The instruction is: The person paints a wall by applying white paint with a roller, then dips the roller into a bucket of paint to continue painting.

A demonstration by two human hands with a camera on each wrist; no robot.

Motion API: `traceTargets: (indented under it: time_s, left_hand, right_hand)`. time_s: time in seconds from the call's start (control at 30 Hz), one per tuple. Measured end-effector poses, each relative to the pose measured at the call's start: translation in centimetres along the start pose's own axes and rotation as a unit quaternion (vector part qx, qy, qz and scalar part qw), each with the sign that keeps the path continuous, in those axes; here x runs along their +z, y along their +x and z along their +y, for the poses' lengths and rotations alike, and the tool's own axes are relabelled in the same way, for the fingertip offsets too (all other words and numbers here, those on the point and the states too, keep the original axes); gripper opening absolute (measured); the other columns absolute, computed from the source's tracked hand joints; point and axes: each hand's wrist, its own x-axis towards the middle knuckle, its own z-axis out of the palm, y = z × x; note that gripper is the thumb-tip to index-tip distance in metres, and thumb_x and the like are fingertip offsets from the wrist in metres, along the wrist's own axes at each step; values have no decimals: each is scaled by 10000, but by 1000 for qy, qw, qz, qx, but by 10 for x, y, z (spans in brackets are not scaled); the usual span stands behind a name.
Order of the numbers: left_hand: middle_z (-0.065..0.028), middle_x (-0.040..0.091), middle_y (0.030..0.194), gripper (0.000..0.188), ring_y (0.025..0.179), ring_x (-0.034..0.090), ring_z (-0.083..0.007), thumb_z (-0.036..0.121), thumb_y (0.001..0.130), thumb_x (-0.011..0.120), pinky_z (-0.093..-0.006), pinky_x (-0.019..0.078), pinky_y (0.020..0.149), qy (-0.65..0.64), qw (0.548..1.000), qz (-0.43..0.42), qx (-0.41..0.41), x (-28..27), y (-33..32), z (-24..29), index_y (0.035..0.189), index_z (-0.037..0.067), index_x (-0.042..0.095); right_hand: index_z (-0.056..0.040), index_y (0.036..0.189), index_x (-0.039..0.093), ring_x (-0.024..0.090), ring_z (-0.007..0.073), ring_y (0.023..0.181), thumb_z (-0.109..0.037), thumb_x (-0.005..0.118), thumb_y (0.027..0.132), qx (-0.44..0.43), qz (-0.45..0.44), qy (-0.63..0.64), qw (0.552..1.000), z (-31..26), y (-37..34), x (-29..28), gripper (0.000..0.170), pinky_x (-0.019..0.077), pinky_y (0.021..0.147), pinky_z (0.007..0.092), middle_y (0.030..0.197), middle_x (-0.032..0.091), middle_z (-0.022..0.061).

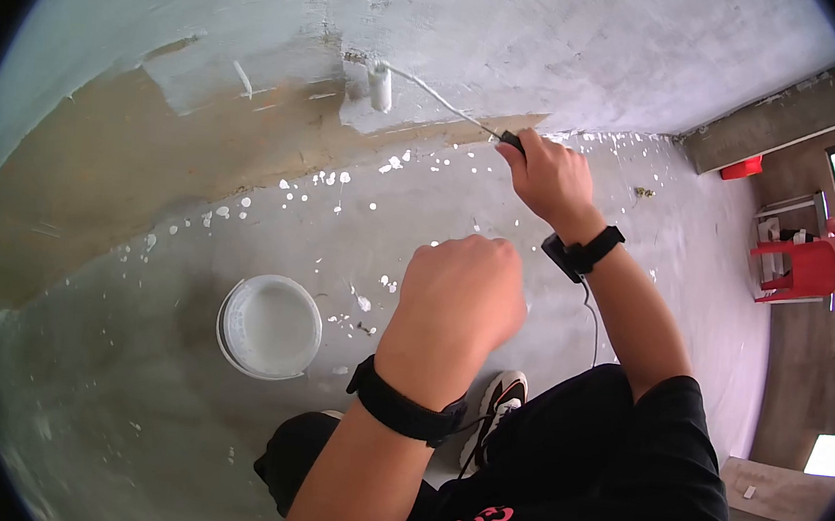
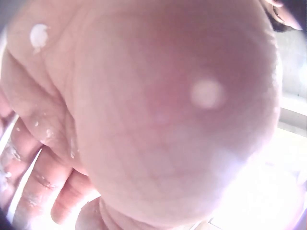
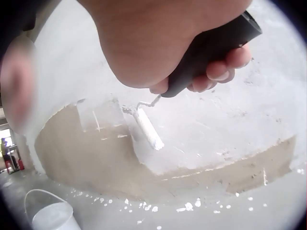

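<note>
My right hand [image 1: 553,178] grips the black handle [image 3: 211,52] of a paint roller, fingers wrapped round it. The roller's white sleeve [image 1: 381,88] lies against the wall [image 1: 560,33], at the border between its white coat and a bare brown patch [image 3: 103,160]. My left hand [image 1: 463,290] hangs in front of my body with nothing in it. In the left wrist view its palm [image 2: 158,120] and loosely bent fingers [image 2: 41,184] carry white paint specks. Below and left of it stands a white bucket [image 1: 231,318] on the floor, pale contents inside.
White splashes [image 1: 344,178] dot the grey floor [image 1: 174,388] along the wall's foot. My shoe [image 1: 505,395] stands to the right of the bucket. The bucket's wire handle [image 3: 45,191] is raised in the right wrist view. A red chair [image 1: 804,268] is at the far right, by a window.
</note>
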Motion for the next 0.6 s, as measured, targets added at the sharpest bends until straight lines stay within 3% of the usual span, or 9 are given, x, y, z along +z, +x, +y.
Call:
traceTargets:
  time_s: [0.13,0.4,0.6]
  left_hand:
    - [-258,660,852,177,831,650,-420,96,798,536,-478,521,770,-1,1000,-13,-1,0,2,5,846,-40,639]
    - [-246,664,854,186,831,650,-407,108,799,529,-473,520,769,14,1000,-13,-23,2,7,4,858,-36,633]
    - [-236,665,854,172,827,646,-404,103,796,524,-470,516,761,41,998,-49,-24,12,17,16,845,-31,620]
  right_hand:
    - [-76,854,576,640,394,643,-402,533,968,34,21,-14,999,10,16,-4,348,496,569,491,696,665,153]
    - [-96,865,616,642,420,682,-422,546,949,120,49,-62,990,96,2,-8,343,503,613,513,730,672,181]
    - [-88,911,646,649,426,870,-445,525,949,240,19,-74,968,173,-14,-12,379,503,748,521,879,693,203]
